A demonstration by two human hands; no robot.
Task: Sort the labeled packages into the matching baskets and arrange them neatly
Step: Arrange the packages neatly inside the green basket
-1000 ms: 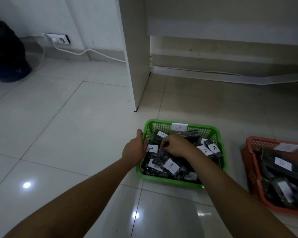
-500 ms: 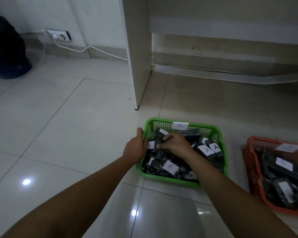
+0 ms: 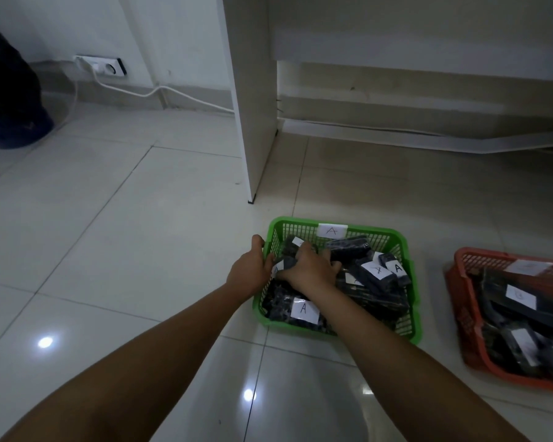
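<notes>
A green basket [image 3: 406,327] labelled A stands on the floor, filled with several dark packages that carry white A labels [image 3: 304,309]. My left hand [image 3: 249,269] grips the basket's left rim, thumb over the edge. Inside the basket at its left side, my right hand [image 3: 312,269] has its fingers curled round a dark package [image 3: 286,261], whose label is partly hidden. To the right stands a red basket [image 3: 460,317] with dark packages that carry white labels [image 3: 521,295].
A white furniture panel [image 3: 253,122] stands on the floor just behind the green basket. A wall socket [image 3: 107,67] with a white cable sits at the back left, near a dark bag [image 3: 7,94]. Glossy floor tiles spread to the left.
My right hand has shifted left inside the green basket and closed on a package by the left wall. My left hand has stayed on the rim.
</notes>
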